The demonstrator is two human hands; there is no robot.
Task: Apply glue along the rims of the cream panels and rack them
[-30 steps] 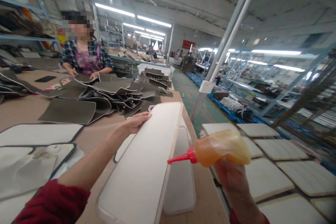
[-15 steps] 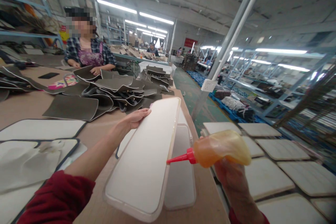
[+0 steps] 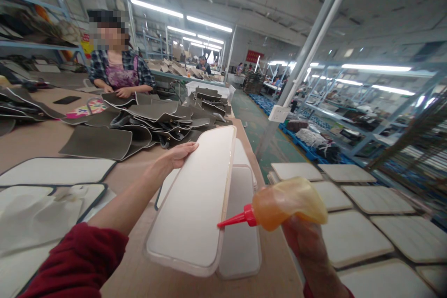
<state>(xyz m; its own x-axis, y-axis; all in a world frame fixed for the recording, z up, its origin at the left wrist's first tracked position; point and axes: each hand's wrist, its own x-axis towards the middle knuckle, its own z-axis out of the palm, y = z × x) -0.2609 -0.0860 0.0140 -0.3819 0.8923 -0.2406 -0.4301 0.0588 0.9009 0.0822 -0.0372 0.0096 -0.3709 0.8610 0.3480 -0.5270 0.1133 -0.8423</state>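
My left hand (image 3: 183,153) grips the far left edge of a long white panel (image 3: 195,205) with rounded corners and holds it tilted above the table. In my right hand (image 3: 303,237) is a squeeze bottle (image 3: 288,202) of amber liquid, probably glue, lying on its side. Its red nozzle (image 3: 237,219) points left, and the tip meets the panel's right edge. A shiny wet-looking line runs along that edge above the tip. Beneath the held panel, another white panel (image 3: 240,242) rests on the brown table (image 3: 272,260).
Grey-brown folded pieces (image 3: 153,116) are heaped across the table, where a co-worker (image 3: 120,72) stands. White panels with dark edging (image 3: 52,171) lie at left. More pale panels (image 3: 356,233) are laid out at right, below a slanted metal post (image 3: 307,51).
The nozzle tip has slid down the panel's right edge toward me. The held panel has tilted and its near end has risen slightly. The co-worker's hands have shifted.
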